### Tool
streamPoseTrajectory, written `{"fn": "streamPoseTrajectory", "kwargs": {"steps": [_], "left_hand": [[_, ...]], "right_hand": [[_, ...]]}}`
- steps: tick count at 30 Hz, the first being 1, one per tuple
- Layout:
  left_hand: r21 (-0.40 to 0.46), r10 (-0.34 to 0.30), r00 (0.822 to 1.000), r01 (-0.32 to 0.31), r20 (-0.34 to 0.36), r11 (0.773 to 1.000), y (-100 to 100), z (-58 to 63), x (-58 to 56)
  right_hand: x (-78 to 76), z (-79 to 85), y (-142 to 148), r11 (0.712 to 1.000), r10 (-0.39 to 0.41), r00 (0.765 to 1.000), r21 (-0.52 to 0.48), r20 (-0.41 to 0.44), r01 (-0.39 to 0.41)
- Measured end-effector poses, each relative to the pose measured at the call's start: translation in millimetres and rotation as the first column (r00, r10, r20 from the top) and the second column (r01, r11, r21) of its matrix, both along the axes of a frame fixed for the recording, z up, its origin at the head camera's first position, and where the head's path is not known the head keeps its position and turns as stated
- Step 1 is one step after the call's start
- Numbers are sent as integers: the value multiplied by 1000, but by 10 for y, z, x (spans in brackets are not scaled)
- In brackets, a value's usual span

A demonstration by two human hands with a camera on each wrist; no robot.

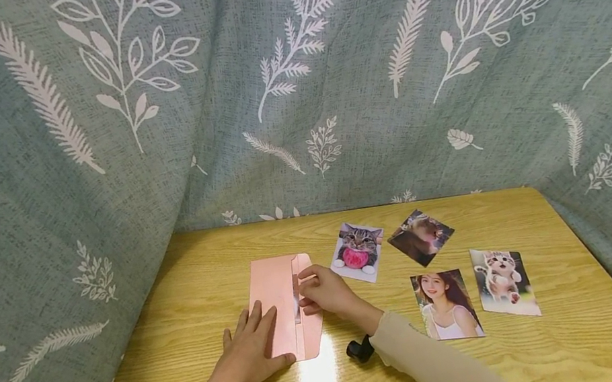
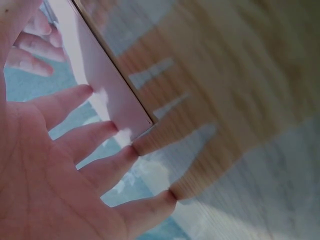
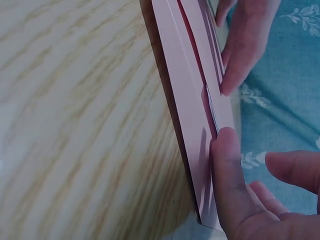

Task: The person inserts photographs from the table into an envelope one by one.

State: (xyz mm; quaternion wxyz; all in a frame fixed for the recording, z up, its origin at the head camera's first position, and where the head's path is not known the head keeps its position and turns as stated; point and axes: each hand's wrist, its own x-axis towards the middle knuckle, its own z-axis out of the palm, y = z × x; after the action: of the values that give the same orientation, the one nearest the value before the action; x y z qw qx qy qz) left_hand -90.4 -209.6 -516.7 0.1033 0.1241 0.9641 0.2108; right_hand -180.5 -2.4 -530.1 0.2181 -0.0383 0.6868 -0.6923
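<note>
A pink envelope [image 1: 272,299] lies on the table with its flap [image 1: 313,326] folded out to the right. From its slot shows a narrow strip of what looks like a photo [image 1: 296,310], the rest hidden inside. My left hand [image 1: 250,351] rests on the envelope's left part and lower edge, fingers spread and straight. At the slot is my right hand [image 1: 324,291]. In the right wrist view one digit [image 3: 228,155] touches the thin protruding edge [image 3: 212,107], while the other fingers stand apart from it.
To the right lie several loose photos: a cat with a pink fruit [image 1: 357,251], a dark square one [image 1: 421,237], a person in white [image 1: 448,306] and a kitten [image 1: 504,282]. A patterned cloth [image 1: 329,112] hangs behind and beside the wooden table [image 1: 584,306].
</note>
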Motion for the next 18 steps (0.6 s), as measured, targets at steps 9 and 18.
{"fn": "streamPoseTrajectory", "kwargs": {"steps": [9,18], "left_hand": [[6,11,1000,-11,5,1000,2,-7,7],[9,15,1000,-15,17,1000,16,-2,-6]], "right_hand": [[-8,5,-41,1000,-7,1000,21,-11,7],[-43,92,110,981,41,984,192,-175,-7]]}}
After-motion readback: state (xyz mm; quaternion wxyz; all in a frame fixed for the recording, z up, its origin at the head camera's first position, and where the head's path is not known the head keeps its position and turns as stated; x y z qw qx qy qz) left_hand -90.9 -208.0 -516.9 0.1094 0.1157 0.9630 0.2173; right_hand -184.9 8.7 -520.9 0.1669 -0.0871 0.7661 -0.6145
